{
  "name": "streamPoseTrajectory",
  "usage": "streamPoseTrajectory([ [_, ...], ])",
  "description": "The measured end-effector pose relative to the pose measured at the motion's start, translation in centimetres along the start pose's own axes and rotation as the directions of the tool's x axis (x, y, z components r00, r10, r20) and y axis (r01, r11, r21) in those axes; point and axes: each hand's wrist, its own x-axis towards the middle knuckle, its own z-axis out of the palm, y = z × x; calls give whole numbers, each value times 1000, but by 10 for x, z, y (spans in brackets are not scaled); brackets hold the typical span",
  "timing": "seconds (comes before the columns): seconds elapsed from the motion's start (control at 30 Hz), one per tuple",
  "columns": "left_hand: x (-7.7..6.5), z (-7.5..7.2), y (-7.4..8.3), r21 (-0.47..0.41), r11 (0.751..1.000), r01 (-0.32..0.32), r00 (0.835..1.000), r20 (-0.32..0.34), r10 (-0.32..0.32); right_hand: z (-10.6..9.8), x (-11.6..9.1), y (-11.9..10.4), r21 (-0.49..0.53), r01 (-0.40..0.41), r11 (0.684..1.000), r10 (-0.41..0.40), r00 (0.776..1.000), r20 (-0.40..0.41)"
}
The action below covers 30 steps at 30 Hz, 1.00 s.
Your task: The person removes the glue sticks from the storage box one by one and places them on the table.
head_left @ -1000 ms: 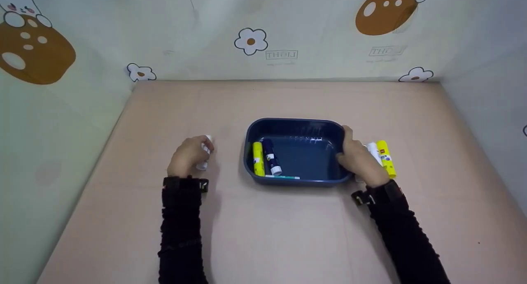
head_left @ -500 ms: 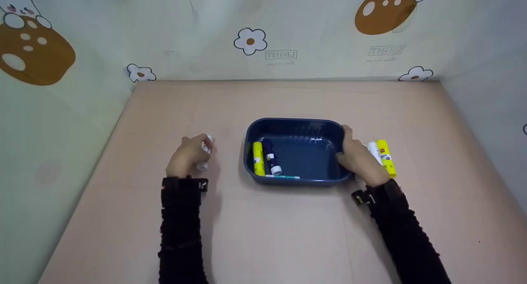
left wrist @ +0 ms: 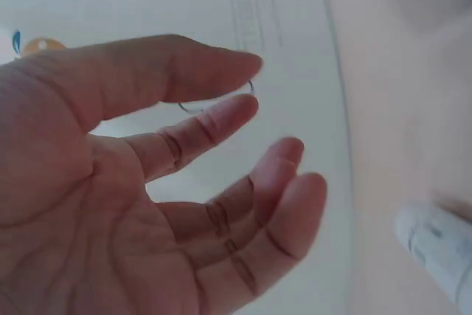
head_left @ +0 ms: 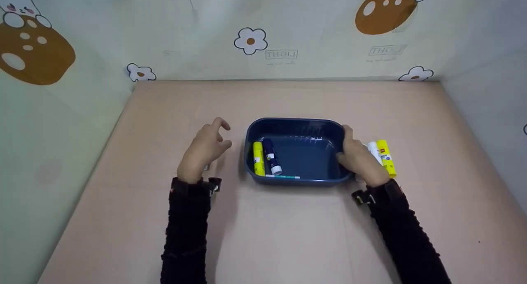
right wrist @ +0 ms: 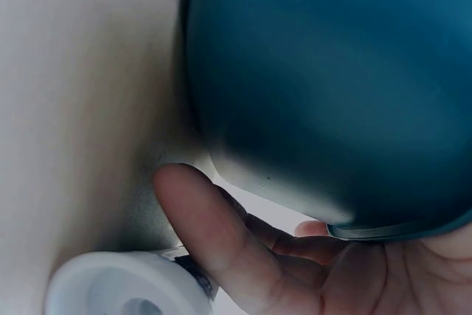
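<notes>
My left hand [head_left: 205, 147] is raised left of the navy plastic basin [head_left: 304, 181], fingers loosely bent and apart, holding nothing. A white glue stick [left wrist: 441, 252] lies on the table below it, mostly hidden by the hand in the head view. My right hand [head_left: 362, 157] grips the basin's right rim. Inside the basin at the left lie a yellow glue stick [head_left: 258, 158], a dark blue one with a white end [head_left: 271, 157] and a thin teal-and-white stick [head_left: 283, 177]. In the right wrist view, the white end of a stick [right wrist: 125, 285] is close to my fingers.
Just right of my right hand lie a white stick [head_left: 374, 151] and another yellow glue stick [head_left: 386, 158], side by side on the pinkish table [head_left: 288, 234]. Pale walls [head_left: 197, 37] with printed flowers stand behind and at both sides.
My left hand has let go of the white glue stick, leaving it on the table, and has moved up and right toward the basin. My right hand and the basin have stayed put.
</notes>
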Motion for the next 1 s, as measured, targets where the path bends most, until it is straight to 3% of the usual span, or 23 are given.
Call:
streamPoseTrajectory([
  [0.17, -5, 15, 26, 40, 993, -110, 994, -14, 110, 1, -1, 1, -15, 26, 1000, -27, 999, -22],
  [0.33, -5, 39, 46, 65, 983, -170, 985, 52, 166, 1, -1, 1, -24, 34, 999, -34, 999, -34],
  [0.6, 2, 77, 56, 117, 935, -336, 937, 145, 318, 1, 0, 0, -16, 16, 1000, -16, 1000, -23],
  [0.73, 4, 88, 57, 129, 925, -358, 925, 182, 333, 0, 1, -1, -19, 0, 1000, 0, 1000, -9],
  [1.0, 2, 93, 59, 257, 897, -358, 929, 191, 316, 0, -1, 0, -11, 19, 1000, -20, 1000, -18],
])
